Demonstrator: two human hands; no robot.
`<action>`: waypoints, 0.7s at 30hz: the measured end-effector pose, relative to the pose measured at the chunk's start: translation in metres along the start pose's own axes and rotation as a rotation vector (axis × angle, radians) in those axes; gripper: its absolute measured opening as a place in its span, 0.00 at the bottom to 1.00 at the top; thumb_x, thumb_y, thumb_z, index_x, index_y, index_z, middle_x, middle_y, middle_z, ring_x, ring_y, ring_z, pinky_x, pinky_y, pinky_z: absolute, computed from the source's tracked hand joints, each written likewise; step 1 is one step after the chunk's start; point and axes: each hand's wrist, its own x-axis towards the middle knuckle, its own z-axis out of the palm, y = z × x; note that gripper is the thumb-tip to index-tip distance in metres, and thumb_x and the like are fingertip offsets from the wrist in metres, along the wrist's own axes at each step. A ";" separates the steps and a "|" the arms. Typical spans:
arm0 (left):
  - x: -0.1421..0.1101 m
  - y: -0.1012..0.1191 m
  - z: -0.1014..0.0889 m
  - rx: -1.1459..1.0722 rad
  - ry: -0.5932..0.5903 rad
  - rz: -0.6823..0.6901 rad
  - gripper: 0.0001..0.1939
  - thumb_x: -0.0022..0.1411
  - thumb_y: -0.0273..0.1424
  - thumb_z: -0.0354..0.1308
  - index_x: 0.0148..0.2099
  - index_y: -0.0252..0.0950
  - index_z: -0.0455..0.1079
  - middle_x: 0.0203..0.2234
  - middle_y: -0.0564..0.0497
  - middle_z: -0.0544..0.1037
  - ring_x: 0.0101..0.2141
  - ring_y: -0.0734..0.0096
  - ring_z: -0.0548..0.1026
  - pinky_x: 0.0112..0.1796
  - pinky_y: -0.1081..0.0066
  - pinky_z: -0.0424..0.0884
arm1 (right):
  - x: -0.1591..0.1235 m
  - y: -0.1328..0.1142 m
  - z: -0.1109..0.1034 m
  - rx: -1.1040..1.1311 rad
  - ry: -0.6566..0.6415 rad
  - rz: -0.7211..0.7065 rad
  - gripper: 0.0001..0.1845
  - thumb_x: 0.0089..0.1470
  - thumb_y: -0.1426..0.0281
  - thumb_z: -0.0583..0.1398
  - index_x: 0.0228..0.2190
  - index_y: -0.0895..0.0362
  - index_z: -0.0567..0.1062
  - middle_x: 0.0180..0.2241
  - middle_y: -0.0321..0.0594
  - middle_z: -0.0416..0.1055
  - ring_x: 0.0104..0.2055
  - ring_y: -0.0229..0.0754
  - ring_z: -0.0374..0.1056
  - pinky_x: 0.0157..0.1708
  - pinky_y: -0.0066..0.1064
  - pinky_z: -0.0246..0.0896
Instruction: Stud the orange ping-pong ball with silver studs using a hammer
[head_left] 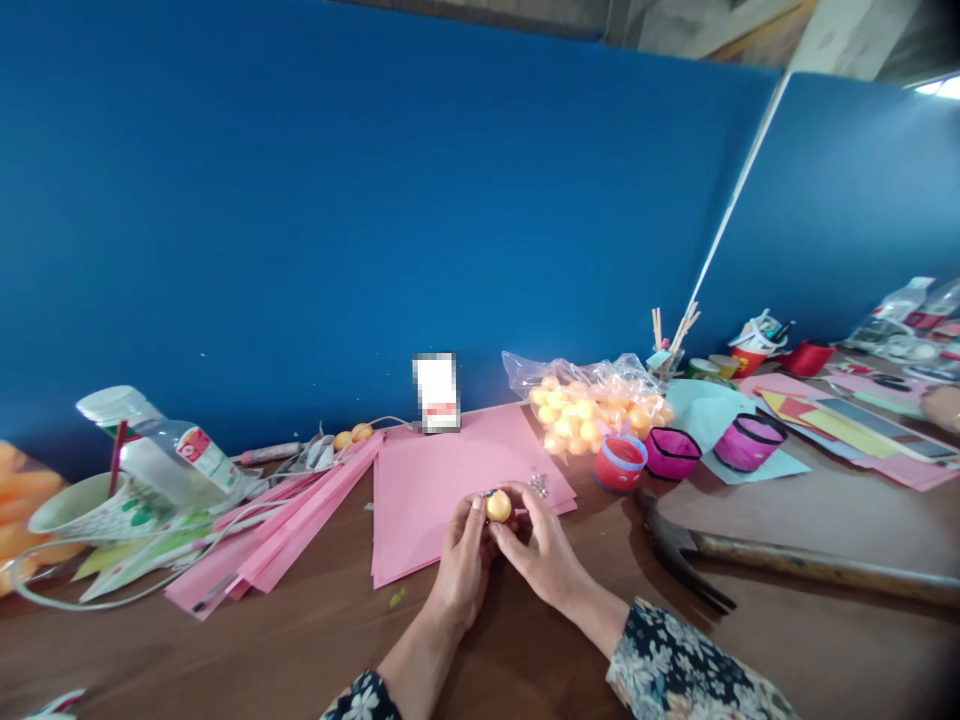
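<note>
Both of my hands meet over the front edge of a stack of pink sheets (450, 475). Between them is a small orange-yellow ball (498, 506) with a dark bit at its upper left, too small to make out. My left hand (463, 560) is closed on the ball's left side, thumb upright against it. From the other side, my right hand (544, 560) curls its fingers round the same ball. The undersides of the fingers are hidden. Several tiny shiny pieces (538, 486) lie on the pink sheets just beyond my right hand.
A clear bag of orange balls (577, 410) stands behind a red cup (620, 465) and magenta cups (673, 453). A claw hammer (795, 560) lies at right. Pink strips (277, 540), a tilted bottle (172, 455) and a white cable (112, 605) are left. A blue partition (375, 220) rises behind.
</note>
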 end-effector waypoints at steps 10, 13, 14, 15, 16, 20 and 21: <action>-0.001 0.000 0.001 -0.015 -0.009 0.014 0.12 0.56 0.38 0.55 0.39 0.35 0.68 0.35 0.47 0.76 0.39 0.63 0.73 0.41 0.66 0.68 | 0.001 -0.002 -0.002 -0.022 -0.014 -0.036 0.16 0.50 0.72 0.57 0.43 0.54 0.65 0.42 0.42 0.69 0.42 0.43 0.67 0.41 0.35 0.66; -0.001 0.001 0.001 -0.024 -0.020 0.004 0.13 0.57 0.38 0.55 0.40 0.35 0.68 0.35 0.47 0.76 0.39 0.63 0.74 0.41 0.65 0.68 | 0.001 -0.003 -0.003 -0.030 0.007 -0.058 0.17 0.49 0.73 0.57 0.43 0.55 0.66 0.42 0.42 0.69 0.41 0.43 0.67 0.40 0.35 0.66; -0.001 0.001 0.001 -0.025 -0.028 0.000 0.13 0.57 0.38 0.54 0.40 0.35 0.68 0.34 0.47 0.76 0.39 0.63 0.74 0.42 0.64 0.67 | 0.001 -0.003 -0.003 -0.033 0.011 -0.057 0.17 0.49 0.73 0.57 0.43 0.55 0.66 0.42 0.42 0.69 0.41 0.43 0.67 0.40 0.35 0.66; -0.001 0.001 0.001 -0.027 -0.035 -0.002 0.13 0.57 0.38 0.54 0.40 0.35 0.68 0.34 0.47 0.76 0.38 0.63 0.74 0.42 0.64 0.67 | 0.001 -0.003 -0.003 -0.033 0.011 -0.050 0.17 0.49 0.73 0.57 0.43 0.54 0.66 0.42 0.42 0.69 0.41 0.43 0.67 0.40 0.35 0.66; -0.001 0.001 0.001 -0.027 -0.038 -0.001 0.13 0.57 0.38 0.55 0.40 0.35 0.68 0.34 0.47 0.76 0.38 0.63 0.74 0.43 0.63 0.67 | 0.001 -0.003 -0.003 -0.033 0.010 -0.039 0.17 0.49 0.73 0.57 0.43 0.54 0.65 0.42 0.42 0.69 0.41 0.43 0.67 0.40 0.34 0.66; 0.000 0.000 0.000 -0.016 -0.031 0.005 0.12 0.56 0.37 0.55 0.40 0.35 0.68 0.34 0.47 0.76 0.38 0.64 0.74 0.42 0.64 0.67 | 0.001 -0.002 -0.002 -0.051 0.024 0.000 0.16 0.50 0.71 0.58 0.43 0.54 0.65 0.40 0.41 0.69 0.38 0.41 0.68 0.37 0.32 0.67; 0.000 0.000 -0.001 -0.010 -0.029 0.008 0.12 0.57 0.37 0.55 0.40 0.35 0.68 0.35 0.47 0.76 0.38 0.64 0.74 0.41 0.65 0.67 | 0.001 -0.001 -0.002 -0.057 0.032 0.001 0.16 0.49 0.70 0.58 0.42 0.54 0.65 0.40 0.40 0.69 0.37 0.41 0.68 0.36 0.32 0.67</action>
